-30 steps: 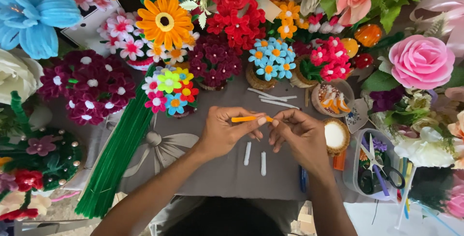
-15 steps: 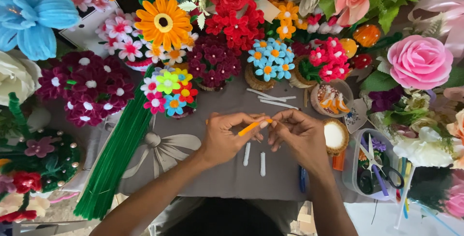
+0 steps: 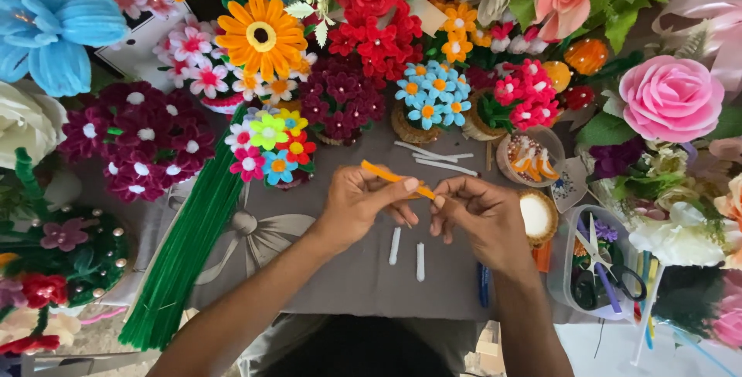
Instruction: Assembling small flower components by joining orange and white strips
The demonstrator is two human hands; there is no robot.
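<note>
Both my hands meet over the grey cloth (image 3: 340,276) at the middle of the table. My left hand (image 3: 362,203) and my right hand (image 3: 475,215) pinch one orange pipe cleaner (image 3: 386,175), which slants up to the left from between my fingertips. Two short white pipe cleaner pieces (image 3: 407,252) lie on the cloth just below my hands. A few longer white pieces (image 3: 437,157) lie beyond my hands.
A bundle of green pipe cleaners (image 3: 182,257) lies at the left. Pots of pipe cleaner flowers ring the work area, among them a multicoloured one (image 3: 270,149) and a blue one (image 3: 429,95). A clear box with scissors (image 3: 607,265) stands at the right, beside small bowls (image 3: 533,215).
The orange pipe cleaner has tilted from nearly level to slanting up to the left. Both hands stayed at the same spot, the fingers turning slightly.
</note>
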